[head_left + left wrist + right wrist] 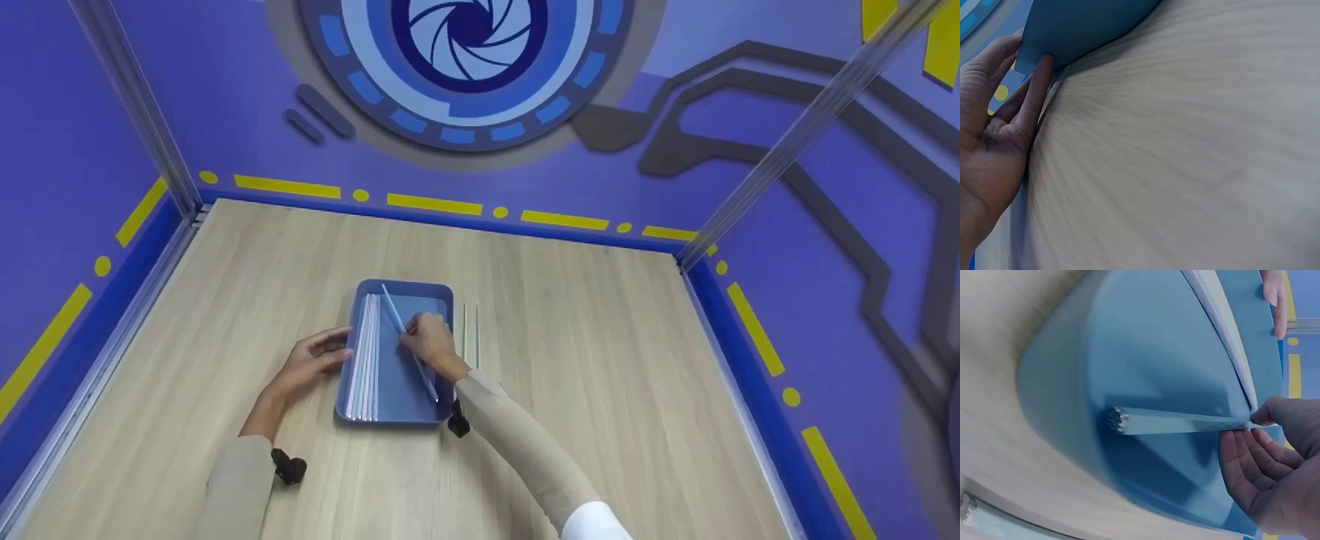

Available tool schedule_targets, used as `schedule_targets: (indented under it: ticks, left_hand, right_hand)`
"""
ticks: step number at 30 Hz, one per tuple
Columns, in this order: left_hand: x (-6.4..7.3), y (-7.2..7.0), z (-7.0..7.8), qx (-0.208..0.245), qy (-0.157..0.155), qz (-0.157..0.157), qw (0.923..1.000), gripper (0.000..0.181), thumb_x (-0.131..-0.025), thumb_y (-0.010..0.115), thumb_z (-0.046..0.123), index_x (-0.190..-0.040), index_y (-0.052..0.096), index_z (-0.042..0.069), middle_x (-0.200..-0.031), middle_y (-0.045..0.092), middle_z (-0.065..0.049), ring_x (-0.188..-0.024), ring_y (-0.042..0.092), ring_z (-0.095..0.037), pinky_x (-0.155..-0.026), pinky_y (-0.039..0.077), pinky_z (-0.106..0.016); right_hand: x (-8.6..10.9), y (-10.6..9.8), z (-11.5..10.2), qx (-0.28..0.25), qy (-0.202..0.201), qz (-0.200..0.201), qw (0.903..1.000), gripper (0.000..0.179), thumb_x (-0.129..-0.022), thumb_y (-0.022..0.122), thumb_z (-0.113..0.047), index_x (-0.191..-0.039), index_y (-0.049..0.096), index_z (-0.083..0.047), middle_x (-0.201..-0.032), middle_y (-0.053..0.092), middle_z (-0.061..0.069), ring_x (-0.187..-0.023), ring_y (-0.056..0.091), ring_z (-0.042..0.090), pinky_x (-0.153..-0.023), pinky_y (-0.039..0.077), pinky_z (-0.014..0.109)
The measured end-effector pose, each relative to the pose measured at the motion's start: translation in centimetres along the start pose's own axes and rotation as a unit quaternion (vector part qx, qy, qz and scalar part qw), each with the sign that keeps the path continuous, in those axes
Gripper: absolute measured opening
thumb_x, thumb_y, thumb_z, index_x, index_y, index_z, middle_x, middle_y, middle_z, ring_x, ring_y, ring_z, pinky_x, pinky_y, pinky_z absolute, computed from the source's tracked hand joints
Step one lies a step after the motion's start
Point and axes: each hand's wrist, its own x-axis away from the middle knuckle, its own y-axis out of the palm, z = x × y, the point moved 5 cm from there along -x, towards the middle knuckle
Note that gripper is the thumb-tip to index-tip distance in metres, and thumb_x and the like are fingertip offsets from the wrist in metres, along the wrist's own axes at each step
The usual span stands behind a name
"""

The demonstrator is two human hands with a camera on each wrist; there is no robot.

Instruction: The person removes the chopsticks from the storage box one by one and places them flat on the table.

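My right hand pinches a slim light-blue stick between thumb and fingertips, over the blue rectangular tray. The stick slants in the head view, its upper end towards the tray's far side. In the right wrist view its near end looks crinkled and silvery. Several pale, shiny sticks lie side by side lengthwise along the tray's left part. My left hand is at the tray's left side, its fairly straight fingers touching the outer wall.
Two thin sticks lie on the wooden table just right of the tray, partly covered by my right forearm in the head view. Blue printed panels with metal corner posts enclose the table at the back and sides.
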Motion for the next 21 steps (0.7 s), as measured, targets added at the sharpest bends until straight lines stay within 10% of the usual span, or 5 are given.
schedule_targets:
  ticks: [21]
  left_hand:
    - [-0.1,0.0,-0.1,0.009,0.001,-0.003,1.0,0.059,-0.097,0.069,0.006,-0.15,0.044,-0.006,-0.145,0.049,-0.033,-0.108,0.065,-0.007,-0.089,0.061,-0.025]
  right_hand:
    - [1.2,-3.1,-1.2,-0.072,-0.074,0.026,0.9943,0.015,-0.089,0.071,-0.005,-0.099,0.076,0.004,-0.082,0.077,0.014,-0.06,0.057,0.002,-0.051,0.044,0.01]
